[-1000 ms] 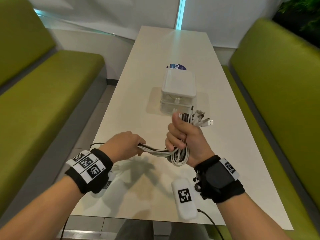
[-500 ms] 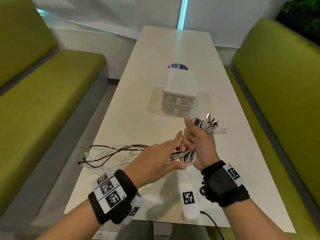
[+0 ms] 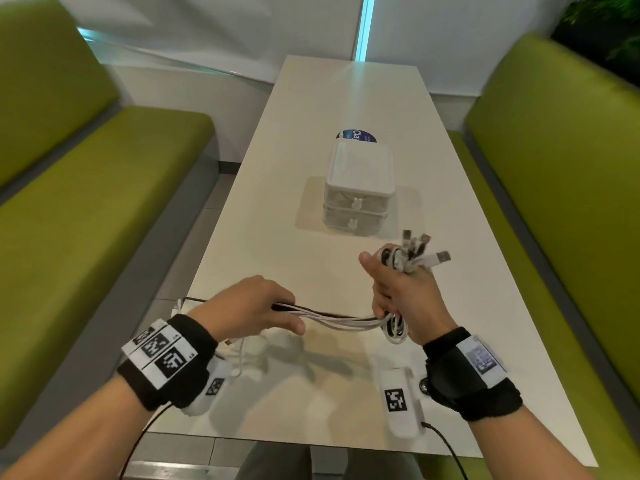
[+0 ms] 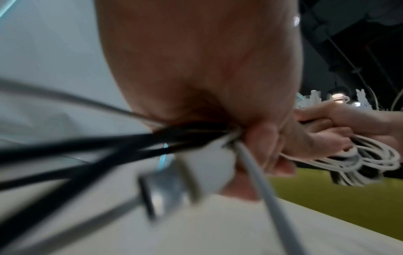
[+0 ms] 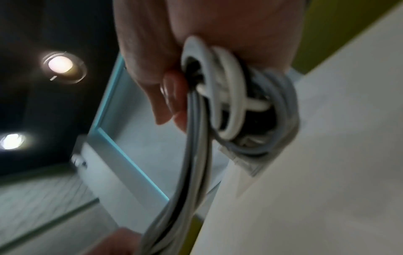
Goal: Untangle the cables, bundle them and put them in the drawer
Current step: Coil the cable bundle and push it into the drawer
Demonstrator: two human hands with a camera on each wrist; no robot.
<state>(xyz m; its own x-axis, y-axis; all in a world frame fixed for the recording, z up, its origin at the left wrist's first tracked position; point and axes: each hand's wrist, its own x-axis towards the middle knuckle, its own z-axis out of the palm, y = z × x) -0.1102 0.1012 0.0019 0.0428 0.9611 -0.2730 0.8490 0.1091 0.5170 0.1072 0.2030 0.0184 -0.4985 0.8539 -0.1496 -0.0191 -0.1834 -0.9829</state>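
One piece of text can be read: the white letters "Cla", cut off, are printed on a round blue sticker (image 3: 356,136) that lies flat on the counter (image 3: 277,209), partly hidden at 12 o'clock of the white drawer box (image 3: 360,174). Black-and-white square code markers, carrying no letters, are worn on both wristbands.

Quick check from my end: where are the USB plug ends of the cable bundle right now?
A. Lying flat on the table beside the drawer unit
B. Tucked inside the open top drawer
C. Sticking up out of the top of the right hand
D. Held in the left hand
C: the USB plug ends fan out above the right hand, which grips the coiled bundle; both drawers of the drawer unit look shut.
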